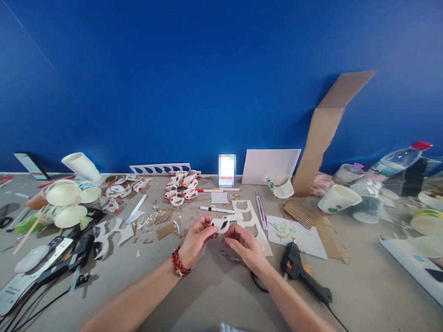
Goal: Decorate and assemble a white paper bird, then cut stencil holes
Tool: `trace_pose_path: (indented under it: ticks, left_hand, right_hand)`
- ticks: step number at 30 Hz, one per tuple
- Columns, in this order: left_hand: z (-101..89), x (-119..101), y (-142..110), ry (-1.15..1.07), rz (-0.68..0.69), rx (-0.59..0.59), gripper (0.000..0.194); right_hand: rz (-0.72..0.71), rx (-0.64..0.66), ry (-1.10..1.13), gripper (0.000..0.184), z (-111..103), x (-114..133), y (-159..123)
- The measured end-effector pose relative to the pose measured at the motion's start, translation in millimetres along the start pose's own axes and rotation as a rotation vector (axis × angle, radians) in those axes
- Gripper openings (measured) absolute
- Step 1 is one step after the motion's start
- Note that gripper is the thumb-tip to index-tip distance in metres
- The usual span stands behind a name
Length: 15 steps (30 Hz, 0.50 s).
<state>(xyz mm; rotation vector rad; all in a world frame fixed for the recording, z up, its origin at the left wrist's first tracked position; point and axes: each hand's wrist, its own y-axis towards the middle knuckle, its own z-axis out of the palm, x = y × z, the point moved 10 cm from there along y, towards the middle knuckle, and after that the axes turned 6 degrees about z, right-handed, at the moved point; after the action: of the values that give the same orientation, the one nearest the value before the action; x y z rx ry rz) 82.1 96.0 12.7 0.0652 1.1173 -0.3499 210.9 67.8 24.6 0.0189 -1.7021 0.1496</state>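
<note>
A small white bird cut-out (220, 225) with a black wing mark and a red beak is held up over the middle of the table. My left hand (199, 237) pinches it at the head end, thumb and forefinger closed on it. Just beneath its tail end, my right hand (244, 244) has its fingertips pressed together; what they pinch is too small to make out. Several similar white birds with red beaks (177, 201) stand clustered behind my left hand. Past my right hand lies a white sheet with cut-out holes (258, 230).
A black glue gun (304, 272) with a cord lies at the right, near a drawing (294, 235) and a purple cutter (261, 211). A white marker (217, 210) is behind my hands. Scraps (157, 216) litter the left; paper cups (64, 192) stand farther left. A lit phone (227, 170) leans at the wall.
</note>
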Motion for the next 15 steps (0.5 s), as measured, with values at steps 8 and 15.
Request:
trace_pose_path:
  ticks: [8,15]
  left_hand:
    - [0.6,-1.1,-1.5,0.032,0.009,-0.009,0.025]
    - [4.6,-8.4,-2.7,0.179,0.052,0.016,0.022]
  right_hand:
    - [-0.017,0.014,0.005,0.021,1.6,3.0,-0.2]
    - [-0.003,-0.007,0.121,0.016,-4.6,5.1,-1.3]
